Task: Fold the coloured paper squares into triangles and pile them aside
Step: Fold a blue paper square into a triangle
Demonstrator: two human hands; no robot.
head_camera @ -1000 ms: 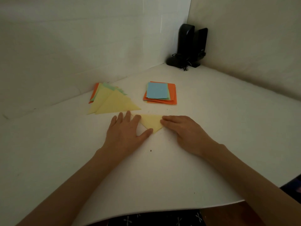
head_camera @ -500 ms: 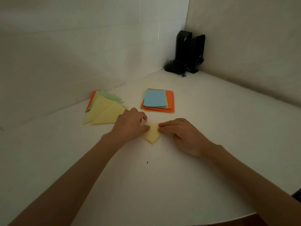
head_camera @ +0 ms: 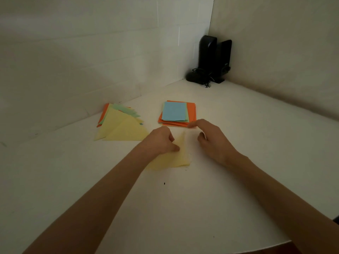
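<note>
Half-folded paper (head_camera: 176, 158): pale yellow, plain, no print.
Pile of triangles (head_camera: 126, 129): pale yellow on top, mint green peeking out behind, orange along the left edge underneath.
Stack of squares (head_camera: 174, 112): light blue on top, a pale green rim under it, bright orange sheets below.
Table (head_camera: 183, 208): white, with one tiny dark speck (head_camera: 164, 183).
Walls (head_camera: 91, 52): off-white, plain.
Device in the corner (head_camera: 209, 57): black, black cord.
</note>
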